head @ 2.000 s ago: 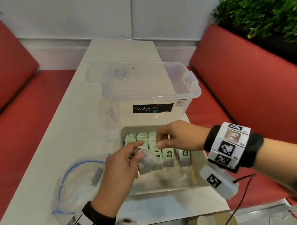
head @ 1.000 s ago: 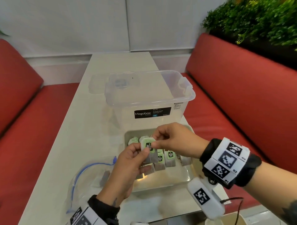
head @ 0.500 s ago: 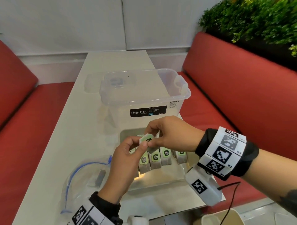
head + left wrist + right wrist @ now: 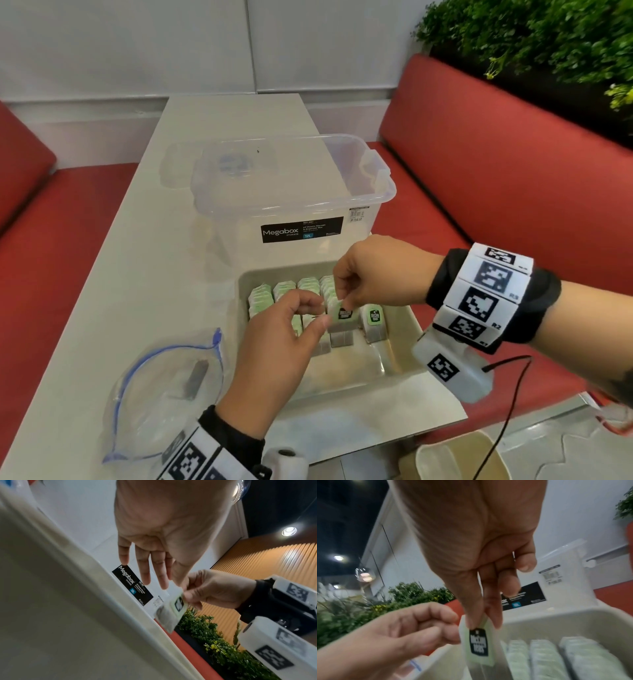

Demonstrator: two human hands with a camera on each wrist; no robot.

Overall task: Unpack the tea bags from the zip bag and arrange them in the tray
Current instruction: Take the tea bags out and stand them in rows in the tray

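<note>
Change: since half a second ago the left hand (image 4: 274, 329) has let go; right hand (image 4: 370, 277) now holds the green-tagged paper tea bag (image 4: 342, 318) alone.
Head view: bag hangs over the beige plastic tray (image 4: 407, 346), at the third row's front.
Left wrist view: left fingers (image 4: 145, 566) relaxed, empty.
Right wrist view: thumb and forefinger pinch the tag; lower it upright against its row.

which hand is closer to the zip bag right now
Left. The left hand hangs over the tray's left side, just right of the zip bag on the table. The right hand is farther right, pinching a tea bag.
</note>
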